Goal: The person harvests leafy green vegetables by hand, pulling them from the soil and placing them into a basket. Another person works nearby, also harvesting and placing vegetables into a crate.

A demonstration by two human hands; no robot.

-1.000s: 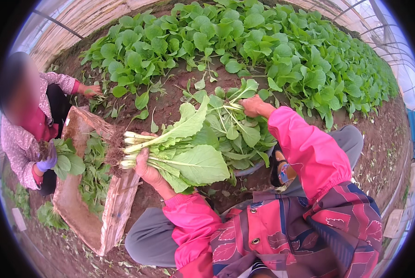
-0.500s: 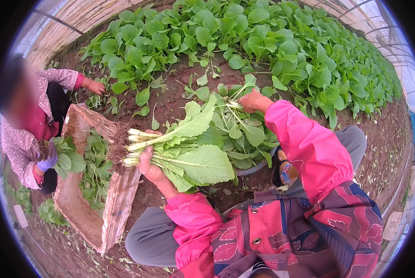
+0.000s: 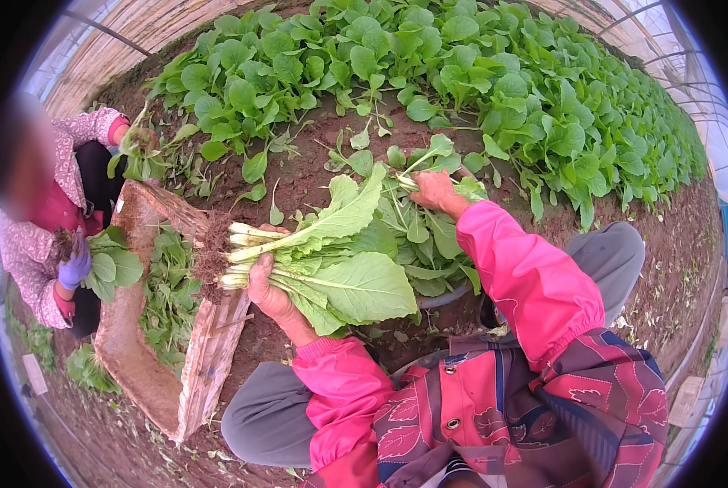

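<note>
My left hand [image 3: 268, 294] is closed round the pale stems of a bunch of leafy greens [image 3: 356, 285]. Its roots, brown with soil, point left, and its broad leaves spread to the right. Just beyond, my right hand [image 3: 435, 192] has its fingers curled on the stems of some leafy greens [image 3: 406, 182] at the top of a leafy heap [image 3: 429, 256]. Part of its grip is hidden by the fingers. Under the heap a greyish rim [image 3: 445, 298] shows in part.
At my left stands an open box [image 3: 205, 366] with greens inside. Past it crouches a co-worker [image 3: 43, 220], a gloved hand [image 3: 75, 264] holding a plant. Dense growing greens [image 3: 543, 106] fill the far side. Loose leaves lie on the brown soil [image 3: 299, 175].
My right hand has shifted slightly left and down over the heap. The co-worker's bare hand has lifted from the soil with a plant. My left hand stays almost in place.
</note>
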